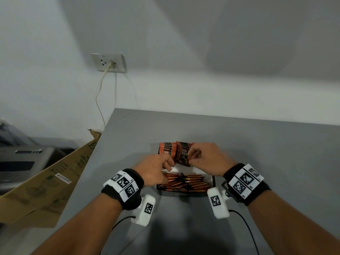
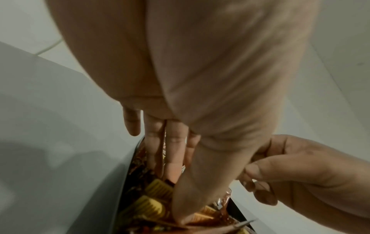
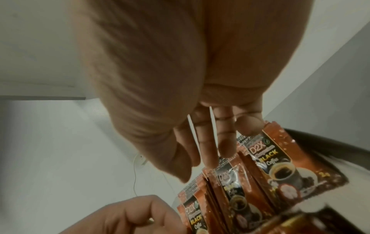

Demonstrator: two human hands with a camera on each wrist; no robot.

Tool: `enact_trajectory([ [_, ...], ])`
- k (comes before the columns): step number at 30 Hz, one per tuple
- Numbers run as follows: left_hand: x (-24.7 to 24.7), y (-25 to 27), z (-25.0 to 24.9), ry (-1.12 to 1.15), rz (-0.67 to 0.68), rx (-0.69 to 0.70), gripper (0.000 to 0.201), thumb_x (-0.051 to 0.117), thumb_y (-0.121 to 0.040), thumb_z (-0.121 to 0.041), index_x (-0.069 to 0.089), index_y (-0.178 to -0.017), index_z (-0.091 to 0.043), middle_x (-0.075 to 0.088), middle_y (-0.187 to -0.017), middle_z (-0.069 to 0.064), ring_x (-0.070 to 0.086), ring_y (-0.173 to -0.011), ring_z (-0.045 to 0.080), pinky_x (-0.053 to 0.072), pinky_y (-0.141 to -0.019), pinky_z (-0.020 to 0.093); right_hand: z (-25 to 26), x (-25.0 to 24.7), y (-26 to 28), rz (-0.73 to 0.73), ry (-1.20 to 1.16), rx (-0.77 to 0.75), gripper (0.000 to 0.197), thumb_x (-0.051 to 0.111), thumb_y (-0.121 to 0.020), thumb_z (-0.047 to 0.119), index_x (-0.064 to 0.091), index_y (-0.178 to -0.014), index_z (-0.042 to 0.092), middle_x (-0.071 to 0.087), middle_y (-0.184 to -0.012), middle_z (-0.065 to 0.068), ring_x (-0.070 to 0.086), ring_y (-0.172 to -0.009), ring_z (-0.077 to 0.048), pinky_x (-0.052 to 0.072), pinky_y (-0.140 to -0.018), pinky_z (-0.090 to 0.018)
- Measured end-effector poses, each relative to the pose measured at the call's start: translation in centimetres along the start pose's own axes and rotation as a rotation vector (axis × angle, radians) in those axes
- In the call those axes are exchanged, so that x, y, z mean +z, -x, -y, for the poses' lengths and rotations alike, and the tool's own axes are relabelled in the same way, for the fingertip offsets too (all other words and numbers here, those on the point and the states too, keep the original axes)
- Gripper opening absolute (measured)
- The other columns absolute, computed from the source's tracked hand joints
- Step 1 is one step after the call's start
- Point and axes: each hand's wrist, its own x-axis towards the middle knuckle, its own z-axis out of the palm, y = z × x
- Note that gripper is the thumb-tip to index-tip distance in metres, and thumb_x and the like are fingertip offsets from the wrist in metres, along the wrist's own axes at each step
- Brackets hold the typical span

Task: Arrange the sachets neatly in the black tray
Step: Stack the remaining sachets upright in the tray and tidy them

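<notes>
A black tray (image 1: 213, 181) sits on the grey table (image 1: 257, 144). Its near part holds a packed row of orange sachets (image 1: 191, 183) standing on edge. At its far side, orange "D2X Black Coffee" sachets (image 1: 166, 150) stand upright, labels facing me. My left hand (image 1: 168, 165) reaches into the sachets, fingers behind and thumb in front, gripping a bunch (image 2: 152, 204). My right hand (image 1: 192, 158) pinches the top edges of the upright sachets (image 3: 290, 166) between thumb and fingers. The left hand (image 2: 176, 190) and right hand (image 3: 204, 164) almost touch.
A cardboard box (image 1: 55, 177) leans against the table's left edge, with a grey machine (image 1: 22, 162) behind it. A wall socket (image 1: 108, 63) with a hanging cable is on the white wall. A white sheet (image 1: 185, 170) lies in the tray's middle.
</notes>
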Motion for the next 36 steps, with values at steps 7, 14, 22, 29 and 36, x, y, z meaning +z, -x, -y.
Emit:
enact_trajectory([
  [7, 0.0, -0.7, 0.2, -0.098, -0.045, 0.058, 0.034, 0.073, -0.082, -0.019, 0.059, -0.112, -0.029, 0.068, -0.101, -0.013, 0.065, -0.092, 0.007, 0.056, -0.086, 0.031, -0.5, 1.6, 1.6, 0.048, 0.023, -0.032, 0.018, 0.07, -0.088, 0.029, 0.072, -0.105, 0.025, 0.067, -0.101, 0.013, 0.062, -0.091, -0.002, 0.047, -0.078, -0.016],
  [14, 0.6, -0.6, -0.1, -0.244, -0.127, 0.148, 0.028, 0.068, -0.078, -0.02, 0.045, -0.094, -0.027, 0.065, -0.088, -0.007, 0.062, -0.077, 0.014, 0.044, -0.066, 0.024, -0.6, 3.0, 1.6, -0.019, 0.123, -0.052, 0.023, 0.069, -0.09, 0.021, 0.069, -0.113, 0.022, 0.067, -0.11, 0.009, 0.062, -0.097, -0.007, 0.049, -0.085, -0.018],
  [22, 1.1, -0.8, -0.1, -0.329, -0.151, 0.174, 0.034, 0.071, -0.08, -0.022, 0.053, -0.108, -0.029, 0.065, -0.101, -0.011, 0.062, -0.09, 0.011, 0.046, -0.084, 0.024, -0.8, 2.9, 2.4, 0.072, 0.177, -0.065, 0.02, 0.057, -0.095, 0.026, 0.076, -0.092, 0.021, 0.068, -0.091, 0.011, 0.057, -0.074, 0.003, 0.036, -0.063, -0.008],
  [29, 1.2, -0.6, -0.1, -0.253, -0.27, 0.171, 0.022, 0.068, -0.085, -0.023, 0.056, -0.101, -0.032, 0.068, -0.096, -0.011, 0.065, -0.088, 0.011, 0.05, -0.094, 0.038, -0.7, 2.6, 3.0, 0.009, 0.1, -0.043, 0.017, 0.062, -0.095, 0.026, 0.071, -0.108, 0.02, 0.059, -0.098, 0.015, 0.049, -0.079, 0.011, 0.035, -0.064, -0.004],
  [36, -0.1, 0.2, -0.2, 0.183, -0.451, 0.117, 0.032, 0.075, -0.083, -0.016, 0.061, -0.11, -0.028, 0.066, -0.097, -0.016, 0.061, -0.088, -0.007, 0.048, -0.078, 0.008, -0.5, 1.8, 3.1, -0.007, 0.033, -0.001, 0.026, 0.065, -0.093, 0.035, 0.067, -0.116, 0.024, 0.058, -0.099, 0.02, 0.055, -0.092, 0.0, 0.034, -0.07, -0.006],
])
